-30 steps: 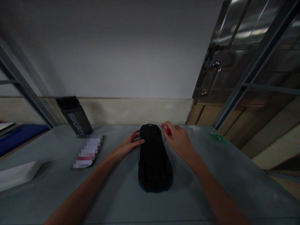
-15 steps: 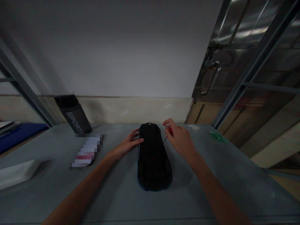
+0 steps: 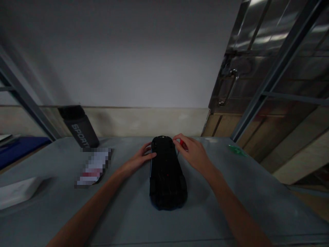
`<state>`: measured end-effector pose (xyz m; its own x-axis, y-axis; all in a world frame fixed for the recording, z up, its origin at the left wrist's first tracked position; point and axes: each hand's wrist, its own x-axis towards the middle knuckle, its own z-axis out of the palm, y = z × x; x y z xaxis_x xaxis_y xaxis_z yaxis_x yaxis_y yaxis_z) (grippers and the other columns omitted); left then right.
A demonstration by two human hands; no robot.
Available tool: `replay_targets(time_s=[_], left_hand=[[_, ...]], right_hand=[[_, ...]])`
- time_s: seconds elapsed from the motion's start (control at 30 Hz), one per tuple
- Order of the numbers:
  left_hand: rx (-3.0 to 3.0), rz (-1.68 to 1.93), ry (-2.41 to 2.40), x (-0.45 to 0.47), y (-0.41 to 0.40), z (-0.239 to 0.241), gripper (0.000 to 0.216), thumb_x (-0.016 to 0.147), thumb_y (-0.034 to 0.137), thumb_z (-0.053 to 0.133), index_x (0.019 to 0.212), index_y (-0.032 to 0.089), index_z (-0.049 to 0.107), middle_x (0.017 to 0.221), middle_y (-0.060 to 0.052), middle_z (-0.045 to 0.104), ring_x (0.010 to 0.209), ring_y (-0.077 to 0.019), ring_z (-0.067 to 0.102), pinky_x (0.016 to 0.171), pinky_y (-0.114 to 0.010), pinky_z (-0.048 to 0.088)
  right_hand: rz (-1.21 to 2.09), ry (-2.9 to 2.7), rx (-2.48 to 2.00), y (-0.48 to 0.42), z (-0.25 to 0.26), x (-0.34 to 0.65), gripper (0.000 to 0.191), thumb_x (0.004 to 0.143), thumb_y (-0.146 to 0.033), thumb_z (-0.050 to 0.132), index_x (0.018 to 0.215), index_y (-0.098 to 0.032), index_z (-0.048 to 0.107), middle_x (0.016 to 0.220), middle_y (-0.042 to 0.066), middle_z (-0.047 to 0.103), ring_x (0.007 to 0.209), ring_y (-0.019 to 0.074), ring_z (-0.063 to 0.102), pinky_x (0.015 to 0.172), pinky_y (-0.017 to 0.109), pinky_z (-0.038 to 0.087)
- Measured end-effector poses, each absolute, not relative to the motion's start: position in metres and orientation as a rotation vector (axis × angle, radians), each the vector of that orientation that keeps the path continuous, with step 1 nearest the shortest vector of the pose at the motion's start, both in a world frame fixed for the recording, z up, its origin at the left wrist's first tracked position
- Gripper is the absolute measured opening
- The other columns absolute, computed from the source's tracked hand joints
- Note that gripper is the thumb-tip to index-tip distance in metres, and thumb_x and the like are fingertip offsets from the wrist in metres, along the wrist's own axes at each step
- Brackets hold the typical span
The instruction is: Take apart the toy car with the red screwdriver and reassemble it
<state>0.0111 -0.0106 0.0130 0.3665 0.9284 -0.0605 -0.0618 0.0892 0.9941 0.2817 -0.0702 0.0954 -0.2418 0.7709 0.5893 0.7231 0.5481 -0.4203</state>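
Observation:
A toy car (image 3: 167,175) lies upside down on the grey table, its black underside facing up and a little blue showing at its edge. My left hand (image 3: 141,156) steadies it from the left, with the thumb on the underside and the fingers along the side. In my right hand (image 3: 191,149) is a screwdriver (image 3: 182,143) with a red handle, gripped in curled fingers. Its thin shaft points down beside the car's right edge; where the tip ends I cannot tell. The index finger reaches the car's far right corner.
A dark sports bottle (image 3: 81,128) stands at the back left, behind a blurred-out phone-like item (image 3: 94,168). Further left are a white object (image 3: 19,192) and a blue folder-like thing (image 3: 24,147). A small green piece (image 3: 236,150) lies right. Metal posts (image 3: 269,75) flank the table (image 3: 123,219).
My right hand has come left and slightly down with the screwdriver, closer to the car's far right side. My left hand and the car stay as they were; the view shifts slightly.

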Motion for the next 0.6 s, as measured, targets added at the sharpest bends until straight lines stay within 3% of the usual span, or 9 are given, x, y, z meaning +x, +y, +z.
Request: replay_targets(time_s=[0.2, 0.33, 0.6], left_hand=[[1.239, 0.908, 0.892, 0.0105, -0.0097, 0.0106, 0.101, 0.075, 0.052, 0.099, 0.162, 0.030, 0.054, 0.172, -0.018, 0.053, 0.158, -0.0406, 0.052, 0.134, -0.059, 0.036], [1.233, 0.916, 0.902, 0.0103, -0.0108, 0.0108, 0.102, 0.075, 0.052, 0.099, 0.163, 0.029, 0.053, 0.174, -0.020, 0.049, 0.159, -0.0413, 0.051, 0.134, -0.060, 0.036], [1.242, 0.910, 0.902, 0.0110, -0.0113, 0.0135, 0.101, 0.074, 0.052, 0.099, 0.162, 0.030, 0.054, 0.173, -0.019, 0.050, 0.159, -0.0407, 0.051, 0.133, -0.059, 0.037]], right_hand=[[0.135, -1.986, -1.149, -0.0692, 0.0945, 0.2810, 0.015, 0.105, -0.028, 0.052, 0.114, -0.026, 0.064, 0.088, 0.002, 0.071, 0.074, 0.0207, 0.066, 0.072, 0.032, 0.051], [0.108, -2.013, -1.110, -0.0716, 0.0968, 0.2805, 0.021, 0.102, -0.022, 0.048, 0.117, -0.027, 0.062, 0.100, 0.006, 0.074, 0.083, 0.0224, 0.070, 0.078, 0.035, 0.054], [0.076, -2.015, -1.181, -0.0704, 0.0955, 0.2799, 0.015, 0.107, -0.029, 0.051, 0.114, -0.026, 0.064, 0.090, 0.003, 0.073, 0.076, 0.0221, 0.068, 0.078, 0.034, 0.053]])
